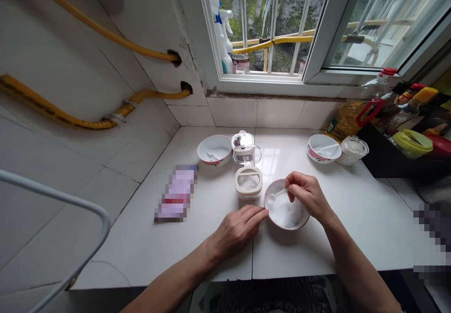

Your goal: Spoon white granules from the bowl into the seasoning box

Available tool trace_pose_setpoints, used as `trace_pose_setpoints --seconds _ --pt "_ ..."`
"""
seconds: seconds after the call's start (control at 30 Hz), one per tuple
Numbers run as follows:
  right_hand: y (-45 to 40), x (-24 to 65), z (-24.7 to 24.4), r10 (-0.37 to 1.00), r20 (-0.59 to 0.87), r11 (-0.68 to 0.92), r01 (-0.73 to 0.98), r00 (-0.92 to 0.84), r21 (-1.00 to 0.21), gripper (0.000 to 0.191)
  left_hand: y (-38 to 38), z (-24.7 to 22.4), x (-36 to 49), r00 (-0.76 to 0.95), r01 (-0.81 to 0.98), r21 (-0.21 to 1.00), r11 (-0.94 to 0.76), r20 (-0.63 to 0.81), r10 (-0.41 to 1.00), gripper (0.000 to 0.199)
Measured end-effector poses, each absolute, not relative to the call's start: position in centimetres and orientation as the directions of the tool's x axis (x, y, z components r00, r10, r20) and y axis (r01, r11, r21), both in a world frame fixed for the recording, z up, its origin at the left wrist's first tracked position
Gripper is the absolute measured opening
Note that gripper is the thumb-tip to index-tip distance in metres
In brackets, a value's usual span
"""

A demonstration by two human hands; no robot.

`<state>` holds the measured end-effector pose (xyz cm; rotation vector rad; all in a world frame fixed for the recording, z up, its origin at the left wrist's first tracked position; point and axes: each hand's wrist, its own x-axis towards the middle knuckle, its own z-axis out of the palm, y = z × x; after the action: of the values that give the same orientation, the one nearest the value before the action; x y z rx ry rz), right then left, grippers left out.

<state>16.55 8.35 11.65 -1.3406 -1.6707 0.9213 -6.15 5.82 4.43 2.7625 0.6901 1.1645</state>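
My right hand pinches the handle of a small white spoon. The spoon's bowl rests at the left side of a pink-rimmed bowl that holds white granules. My left hand lies low on the counter, fingers stretched out, with fingertips against the bowl's left rim. Just behind it stands a seasoning jar with its clear lid flipped up and white contents inside. A second clear-lidded jar is behind that one, beside a wider bowl with a white spoon in it.
A small flowered bowl and a lidded jar sit at the back right. Beyond them are an oil bottle and a black rack of bottles. A blurred purple packet lies left on the white tiled counter.
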Motion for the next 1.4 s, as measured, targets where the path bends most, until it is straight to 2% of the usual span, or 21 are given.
trace_pose_setpoints --seconds 0.13,0.5,0.63,0.77,0.87,0.93,1.0,1.07,1.17,1.3,1.4 --pt "8.5 16.8 11.9 0.995 0.051 0.074 0.295 -0.085 -0.953 0.011 5.8 4.3 -6.2 0.608 0.384 0.227 -0.895 0.667 0.430 0.033" --pt "8.8 17.2 12.5 0.999 0.012 0.015 0.069 -0.041 -0.997 0.007 5.8 4.3 -6.1 0.600 0.384 0.224 -0.896 0.677 0.426 0.033" --pt "8.8 17.3 12.2 0.998 0.069 0.069 0.037 -0.001 -0.997 0.006 5.9 4.3 -6.1 0.592 0.382 0.221 -0.898 0.688 0.421 0.033" --pt "8.3 16.3 11.8 0.971 0.236 0.233 0.058 0.036 -0.971 0.006 5.9 4.3 -6.0 0.590 0.378 0.220 -0.899 0.691 0.417 0.032" --pt "7.8 15.2 11.5 0.904 0.419 0.425 0.276 -0.081 -0.862 0.004 5.9 4.3 -6.1 0.596 0.387 0.225 -0.894 0.679 0.429 0.034" --pt "7.7 14.8 11.3 0.797 0.553 0.599 0.427 -0.241 -0.678 0.011 5.8 4.3 -6.1 0.601 0.395 0.224 -0.891 0.671 0.435 0.034" --pt "7.7 14.7 11.3 0.697 0.627 0.707 0.482 -0.348 -0.518 0.016 5.8 4.4 -6.1 0.603 0.399 0.220 -0.890 0.668 0.435 0.035" --pt "7.6 15.0 11.5 0.669 0.661 0.726 0.487 -0.340 -0.484 0.017 5.8 4.4 -6.1 0.601 0.394 0.218 -0.893 0.674 0.429 0.035" --pt "7.4 15.8 11.9 0.754 0.628 0.635 0.459 -0.193 -0.621 0.013 5.8 4.4 -6.2 0.603 0.389 0.226 -0.893 0.671 0.432 0.033" --pt "7.4 17.0 12.2 0.914 0.406 0.389 0.280 0.002 -0.877 0.007 5.8 4.4 -6.2 0.606 0.387 0.238 -0.891 0.662 0.440 0.031" --pt "7.9 17.2 12.1 0.961 0.269 0.262 0.099 0.068 -0.960 0.005 5.8 4.3 -6.2 0.602 0.382 0.236 -0.893 0.669 0.435 0.031"
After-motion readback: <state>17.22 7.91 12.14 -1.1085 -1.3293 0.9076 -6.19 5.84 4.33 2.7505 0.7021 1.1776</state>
